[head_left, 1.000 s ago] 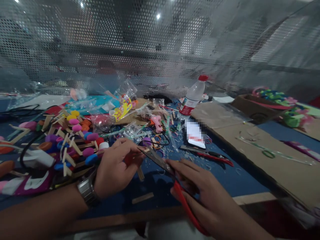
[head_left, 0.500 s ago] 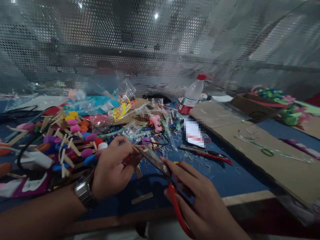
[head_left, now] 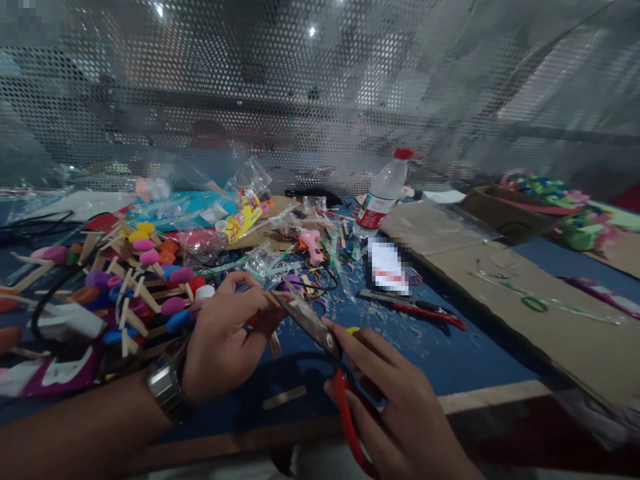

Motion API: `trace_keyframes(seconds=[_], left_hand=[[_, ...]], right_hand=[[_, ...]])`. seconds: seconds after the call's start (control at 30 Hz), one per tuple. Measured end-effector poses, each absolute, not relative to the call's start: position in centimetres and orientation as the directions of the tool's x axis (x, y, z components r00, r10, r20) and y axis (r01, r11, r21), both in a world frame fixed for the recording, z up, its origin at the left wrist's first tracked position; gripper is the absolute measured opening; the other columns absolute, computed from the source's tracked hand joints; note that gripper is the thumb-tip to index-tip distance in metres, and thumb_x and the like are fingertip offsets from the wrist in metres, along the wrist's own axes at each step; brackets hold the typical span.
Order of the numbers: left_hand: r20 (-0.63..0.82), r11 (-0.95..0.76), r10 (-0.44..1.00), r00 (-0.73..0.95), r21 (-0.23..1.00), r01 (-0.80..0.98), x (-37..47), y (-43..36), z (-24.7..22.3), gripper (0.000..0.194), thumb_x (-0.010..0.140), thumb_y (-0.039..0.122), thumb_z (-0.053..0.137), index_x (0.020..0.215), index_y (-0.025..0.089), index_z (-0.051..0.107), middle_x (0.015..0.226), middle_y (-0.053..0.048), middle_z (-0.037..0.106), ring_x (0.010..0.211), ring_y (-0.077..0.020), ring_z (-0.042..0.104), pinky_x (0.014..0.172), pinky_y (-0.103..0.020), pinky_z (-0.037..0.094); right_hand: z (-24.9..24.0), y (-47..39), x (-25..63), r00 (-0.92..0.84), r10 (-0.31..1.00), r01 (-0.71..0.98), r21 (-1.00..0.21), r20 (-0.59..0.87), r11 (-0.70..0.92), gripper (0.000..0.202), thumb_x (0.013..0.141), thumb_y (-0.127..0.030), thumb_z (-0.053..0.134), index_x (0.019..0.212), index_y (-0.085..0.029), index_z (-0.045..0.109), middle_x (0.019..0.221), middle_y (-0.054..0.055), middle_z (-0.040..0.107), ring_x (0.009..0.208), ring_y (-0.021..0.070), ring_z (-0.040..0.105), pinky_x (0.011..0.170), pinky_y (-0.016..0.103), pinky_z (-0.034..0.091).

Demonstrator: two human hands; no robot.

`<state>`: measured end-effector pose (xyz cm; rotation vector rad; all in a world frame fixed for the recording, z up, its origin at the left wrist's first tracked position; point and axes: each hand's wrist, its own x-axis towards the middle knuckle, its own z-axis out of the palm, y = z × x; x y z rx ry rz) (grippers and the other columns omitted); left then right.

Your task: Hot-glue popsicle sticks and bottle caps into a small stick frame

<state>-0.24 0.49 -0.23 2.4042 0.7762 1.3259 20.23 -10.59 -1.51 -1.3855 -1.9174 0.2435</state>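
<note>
My right hand (head_left: 395,400) is closed around the red handles of a pair of scissors (head_left: 320,327). Their blades stand a little apart and point up and left, with the tips at the fingers of my left hand (head_left: 233,340). Those left fingers are pinched together on something small, mostly hidden by the fingers. A short flat wooden stick (head_left: 284,397) lies on the blue table below the scissors. To the left is a heap of wooden sticks with coloured round pieces (head_left: 173,306), in pink, blue, orange and purple.
A red-capped plastic bottle (head_left: 379,197) stands behind a blurred white card (head_left: 389,267). Red-handled pliers (head_left: 415,307) lie right of the scissors. A small pink glue gun (head_left: 312,247) sits among plastic scraps. Cardboard (head_left: 500,293) covers the right side; a perforated screen (head_left: 320,100) rises behind.
The scissors and my right hand have shifted very slightly left. My left hand stays nearly in place, its fingers still pinched near the blade tips.
</note>
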Motion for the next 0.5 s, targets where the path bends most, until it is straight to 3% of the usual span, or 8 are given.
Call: trace_keyframes(seconds=[0.23, 0.5], left_hand=[[0.704, -0.824, 0.566, 0.429, 0.509, 0.251, -0.04, 0.53, -0.12, 0.019, 0.09, 0.009, 0.061, 0.079, 0.024, 0.058, 0.069, 0.004, 0.073, 0.061, -0.016, 0.064, 0.095, -0.049, 0.047], [0.697, -0.82, 0.571, 0.434, 0.514, 0.252, -0.05, 0.37, 0.25, 0.018, 0.089, 0.007, 0.057, 0.081, 0.023, 0.057, 0.082, 0.001, 0.079, 0.061, -0.015, 0.066, 0.09, -0.046, 0.049]], right_hand=[[-1.51, -10.47, 20.28, -0.148, 0.896, 0.709, -0.587, 0.418, 0.391, 0.046, 0.093, -0.02, 0.048, 0.137, -0.017, 0.059, 0.093, 0.009, 0.068, 0.074, 0.0179, 0.069, 0.062, 0.025, 0.059], [-0.96, -10.48, 20.08, -0.138, 0.876, 0.722, -0.559, 0.462, 0.409, 0.049, 0.091, -0.026, 0.052, 0.139, -0.017, 0.057, 0.103, 0.011, 0.07, 0.087, 0.0217, 0.071, 0.069, 0.028, 0.061]])
